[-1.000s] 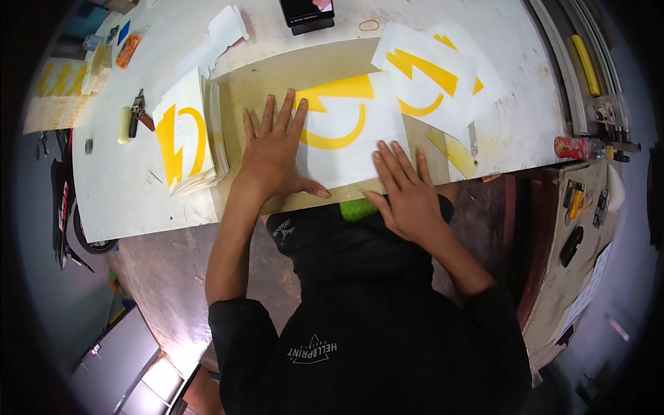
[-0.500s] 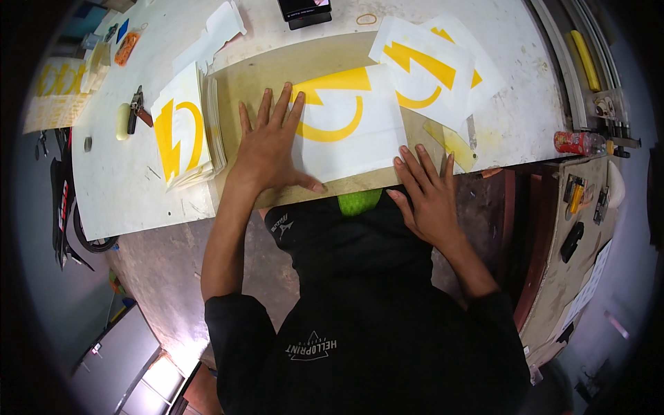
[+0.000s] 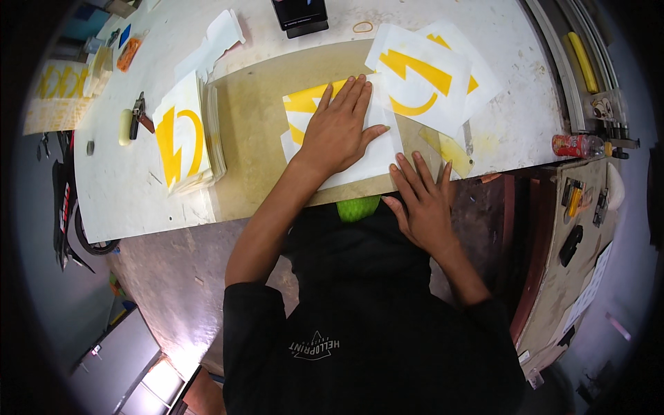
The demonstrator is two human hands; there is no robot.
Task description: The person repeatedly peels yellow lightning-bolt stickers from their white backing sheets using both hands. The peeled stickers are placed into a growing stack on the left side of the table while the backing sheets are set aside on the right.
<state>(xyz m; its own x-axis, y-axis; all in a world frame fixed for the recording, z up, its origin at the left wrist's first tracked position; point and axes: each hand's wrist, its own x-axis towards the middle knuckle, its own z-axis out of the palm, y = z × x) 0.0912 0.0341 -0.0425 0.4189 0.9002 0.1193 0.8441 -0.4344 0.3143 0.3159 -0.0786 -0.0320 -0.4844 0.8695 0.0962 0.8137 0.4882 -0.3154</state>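
Note:
A white sheet with a yellow lightning-like print (image 3: 377, 158) lies on a tan board (image 3: 252, 124) at the table's near edge. My left hand (image 3: 340, 131) rests flat across the middle of this sheet, fingers stretched away from me, hiding much of the print. Fingers spread, my right hand (image 3: 423, 204) has its tips at the sheet's near right corner. Neither hand grips anything. Two overlapping printed sheets (image 3: 423, 79) lie just beyond the sheet's right side. To the left stands a thick stack of similar printed sheets (image 3: 185, 142).
A dark device (image 3: 301, 17) stands at the far side, near a rubber band (image 3: 362, 27). A metal hand tool (image 3: 141, 113) lies left of the stack. Near the right edge are a yellow translucent piece (image 3: 449, 153) and a red-labelled bottle (image 3: 574, 145).
My left hand has slid right across the sheet, from its left edge to its middle, uncovering the board on the left. My right hand has hardly moved.

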